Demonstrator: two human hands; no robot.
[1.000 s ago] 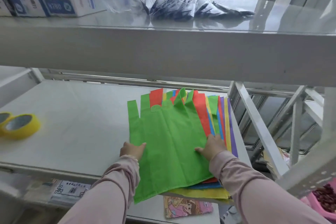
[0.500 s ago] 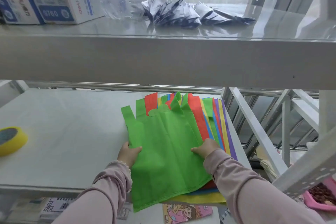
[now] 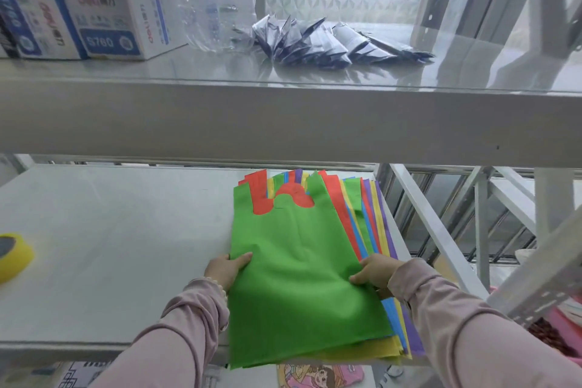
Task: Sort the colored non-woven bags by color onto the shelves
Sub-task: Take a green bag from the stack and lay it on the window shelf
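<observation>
On the right end of the lower shelf (image 3: 126, 246), the green bag (image 3: 299, 261) lies flat atop the stack of mixed-colour bags (image 3: 371, 230), its bottom hem overhanging the front edge. You want only this one sheet, so lift both sides evenly and let the red bag (image 3: 261, 195) beneath stay put, since non-woven fabric likely clings. Your left hand (image 3: 225, 269) pinches the bag's left edge, thumb on top. Your right hand (image 3: 374, 271) pinches its right edge, though I cannot tell whether deeper layers are caught there. A yellow tape roll (image 3: 14, 257) sits well apart at the left.
</observation>
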